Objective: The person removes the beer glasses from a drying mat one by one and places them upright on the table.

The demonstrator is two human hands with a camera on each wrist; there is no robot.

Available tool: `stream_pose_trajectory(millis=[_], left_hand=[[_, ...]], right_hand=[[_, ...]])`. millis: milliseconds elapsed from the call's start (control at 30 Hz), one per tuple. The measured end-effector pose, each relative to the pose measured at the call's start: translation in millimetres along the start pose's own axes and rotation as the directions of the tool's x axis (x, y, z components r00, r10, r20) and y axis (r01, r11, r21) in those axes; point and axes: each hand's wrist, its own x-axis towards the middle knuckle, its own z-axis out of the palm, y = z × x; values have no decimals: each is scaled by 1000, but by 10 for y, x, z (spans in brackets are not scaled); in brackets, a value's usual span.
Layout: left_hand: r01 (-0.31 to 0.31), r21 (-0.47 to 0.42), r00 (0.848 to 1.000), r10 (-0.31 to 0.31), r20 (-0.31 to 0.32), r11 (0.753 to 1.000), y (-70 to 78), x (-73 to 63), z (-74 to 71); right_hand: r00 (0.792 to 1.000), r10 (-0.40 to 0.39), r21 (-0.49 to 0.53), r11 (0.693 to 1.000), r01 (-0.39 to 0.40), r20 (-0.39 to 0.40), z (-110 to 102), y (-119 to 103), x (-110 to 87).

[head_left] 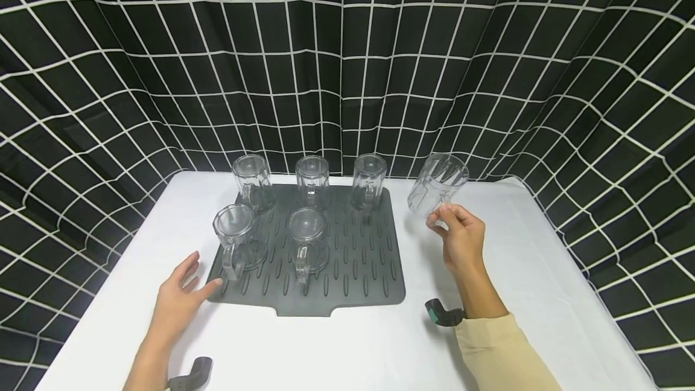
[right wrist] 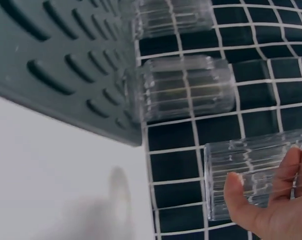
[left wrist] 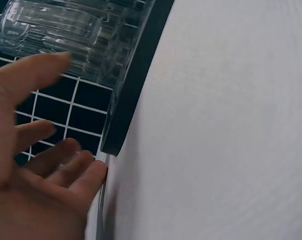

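Observation:
My right hand point(head_left: 461, 237) holds a clear glass mug point(head_left: 437, 183) by its handle, fingers and thumb pinched together. That mug is tilted and off the table, to the right of the dark grey drying mat point(head_left: 353, 285). My left hand point(head_left: 179, 294) is beside the mat's front left corner, fingers loosely spread, holding nothing. Nearest to it on the mat stands a glass mug point(head_left: 235, 231), its handle towards me. Another glass mug point(head_left: 307, 234) stands to the right of that one. Along the mat's back are a left mug point(head_left: 253, 180), a middle mug point(head_left: 313, 180) and a right mug point(head_left: 369, 180).
A white table point(head_left: 353, 355) lies under the mat. Black cloth with a white grid point(head_left: 342, 65) hangs behind the table and along both sides. The mat has raised oval ridges and a short tab at its front edge.

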Motion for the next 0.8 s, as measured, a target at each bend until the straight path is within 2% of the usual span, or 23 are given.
stream_pose_trajectory(millis=[133, 267, 467, 667, 800], left_hand=[[-3, 25, 997, 1, 80, 1000, -71, 24, 47], [-39, 71, 992, 30, 123, 997, -84, 17, 93], [-122, 168, 985, 98, 144, 978, -61, 26, 137], [-136, 192, 980, 103, 171, 972, -60, 27, 131], [-136, 201, 980, 102, 169, 970, -71, 18, 119]], right_hand=[[1000, 12, 10, 1000, -12, -11, -25, 91, 74], [999, 28, 6, 1000, -28, -33, -55, 174, 132], [998, 44, 22, 999, -42, -51, -98, 286, 197], [994, 81, 46, 996, -78, -71, -122, 428, 254], [991, 110, 5, 994, -110, -83, -137, 532, 306]])
